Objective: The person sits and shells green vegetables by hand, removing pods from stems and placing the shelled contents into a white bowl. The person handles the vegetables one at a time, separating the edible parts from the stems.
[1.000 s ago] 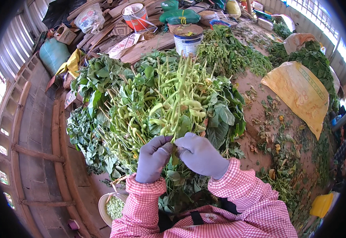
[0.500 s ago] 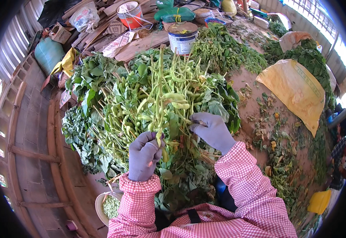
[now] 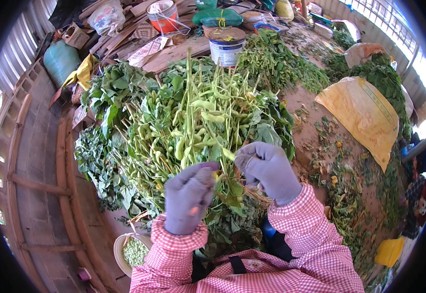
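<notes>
A large heap of uprooted bean plants with green pods and leaves lies in front of me. My left hand, in a grey-purple glove, is closed around the lower part of a bean stalk that rises above it; its lower end is hidden by the fingers. Several plump pods hang on this stalk. To the right, my gloved right hand pinches a green bean pod between thumb and fingers.
By my left forearm stands a white bucket of shelled beans. A paint tub and an orange bucket stand beyond the heap. A yellow sack lies right, among scattered leaves. A wooden-railed wall runs along the left.
Both hands have shifted slightly right, the left one also lower. The stalk's top has tilted a little left. A pod now shows at my right fingertips.
</notes>
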### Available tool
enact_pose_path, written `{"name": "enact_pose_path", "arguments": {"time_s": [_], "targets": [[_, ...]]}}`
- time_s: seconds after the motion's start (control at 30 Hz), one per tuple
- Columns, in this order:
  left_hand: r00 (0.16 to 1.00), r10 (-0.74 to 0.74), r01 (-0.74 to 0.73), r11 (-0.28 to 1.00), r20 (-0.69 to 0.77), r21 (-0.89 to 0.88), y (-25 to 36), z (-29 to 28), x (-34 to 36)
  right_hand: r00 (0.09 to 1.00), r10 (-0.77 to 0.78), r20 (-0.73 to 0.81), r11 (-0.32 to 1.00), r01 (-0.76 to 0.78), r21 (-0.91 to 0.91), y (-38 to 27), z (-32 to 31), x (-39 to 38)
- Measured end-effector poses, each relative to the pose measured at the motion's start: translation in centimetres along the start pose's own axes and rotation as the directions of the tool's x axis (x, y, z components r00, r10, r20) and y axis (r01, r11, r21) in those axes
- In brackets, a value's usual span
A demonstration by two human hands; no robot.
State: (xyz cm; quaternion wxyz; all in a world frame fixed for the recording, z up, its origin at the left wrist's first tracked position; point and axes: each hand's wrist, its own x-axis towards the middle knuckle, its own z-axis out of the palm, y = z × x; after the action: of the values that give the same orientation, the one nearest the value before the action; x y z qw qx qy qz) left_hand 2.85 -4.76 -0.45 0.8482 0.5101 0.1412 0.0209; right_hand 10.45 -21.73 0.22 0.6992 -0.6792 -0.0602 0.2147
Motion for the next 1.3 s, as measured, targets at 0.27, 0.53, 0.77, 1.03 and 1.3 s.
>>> {"name": "enact_pose_path", "arguments": {"time_s": [0.27, 0.53, 0.77, 1.03, 1.3], "targets": [[0.997, -0.051, 0.048, 0.997, -0.055, -0.055, -1.9, 0.7, 1.6, 0.957, -0.226, 0.182, 0.945, 0.261, -0.197, 2.3, 0.6, 0.0], [0.997, 0.079, -0.065, 0.932, -0.025, 0.357, -1.6, -0.1, 1.6, 0.971, 0.059, 0.232, 0.998, -0.053, -0.032, -0.2, 1.0, -0.6], [0.865, 0.384, -0.491, 0.525, 0.322, 0.695, -2.6, -2.5, 2.3, 0.944, 0.123, 0.305, 0.976, -0.06, -0.207, 0.8, 1.6, 0.0], [0.795, 0.425, -0.558, 0.23, 0.433, 0.798, -1.2, -1.8, 1.5, 0.934, -0.103, 0.342, 0.894, 0.238, -0.38, 1.2, 1.5, 0.0], [0.979, -0.144, 0.119, 0.979, 0.146, 0.164, -0.9, -3.1, 1.8, 0.909, -0.244, 0.338, 0.851, 0.368, -0.375, 1.8, 1.5, 0.0]]}}
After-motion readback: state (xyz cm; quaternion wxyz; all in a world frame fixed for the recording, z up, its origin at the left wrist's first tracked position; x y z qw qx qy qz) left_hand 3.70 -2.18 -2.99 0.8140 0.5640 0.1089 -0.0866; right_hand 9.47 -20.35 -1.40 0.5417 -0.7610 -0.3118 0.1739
